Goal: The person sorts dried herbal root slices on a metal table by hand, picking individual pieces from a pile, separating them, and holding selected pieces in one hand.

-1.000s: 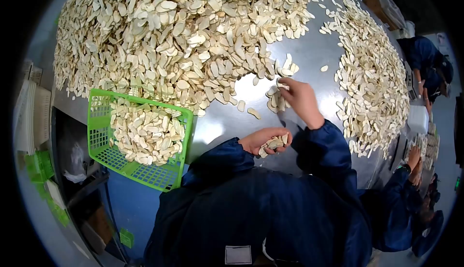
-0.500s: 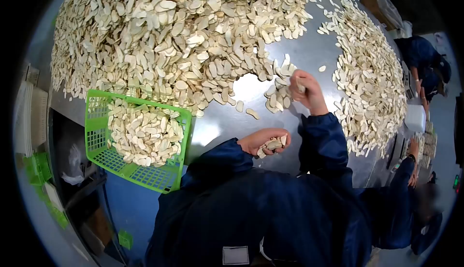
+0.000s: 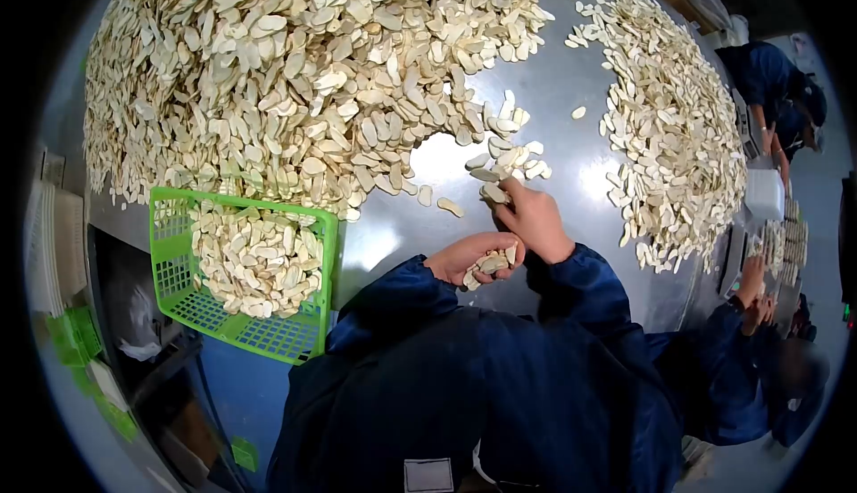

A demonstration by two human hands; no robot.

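Metal table (image 3: 571, 164) carrying a large heap (image 3: 268, 91) of pale slices (image 3: 312, 127) and, rightward, a smaller heap (image 3: 674, 127); left hand (image 3: 460, 258) curled round several slices (image 3: 489, 267), right hand (image 3: 534, 221) pinching a single slice (image 3: 494, 193) just beside it; green basket (image 3: 329, 265), part-filled, at left.

Your right hand (image 3: 533, 221) has moved toward 7 o'clock in the last half second, from well apart to just beside your left hand (image 3: 475, 259). Its fingertips (image 3: 511, 187) now meet a slice (image 3: 493, 192) near the left hand's 12 o'clock. View rotated slightly counter-clockwise.
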